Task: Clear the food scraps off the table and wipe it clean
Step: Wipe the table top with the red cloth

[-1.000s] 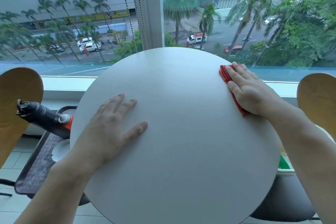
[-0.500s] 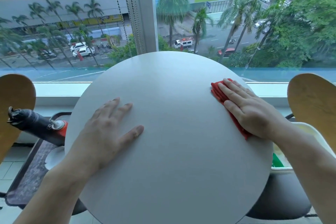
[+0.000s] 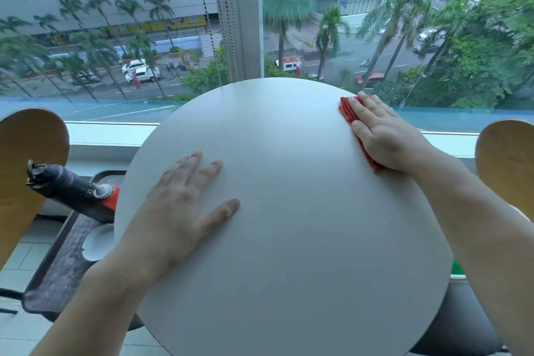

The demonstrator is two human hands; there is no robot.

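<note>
Head view: right hand (image 3: 381,133) with folded red cloth (image 3: 346,111) sliding back up to far right edge of round grey table (image 3: 289,240) since half second ago. Fingers lying flat, pressing cloth down, not gripping. Left hand (image 3: 179,211) staying spread, palm down, resting near left edge, holding nothing.
</note>
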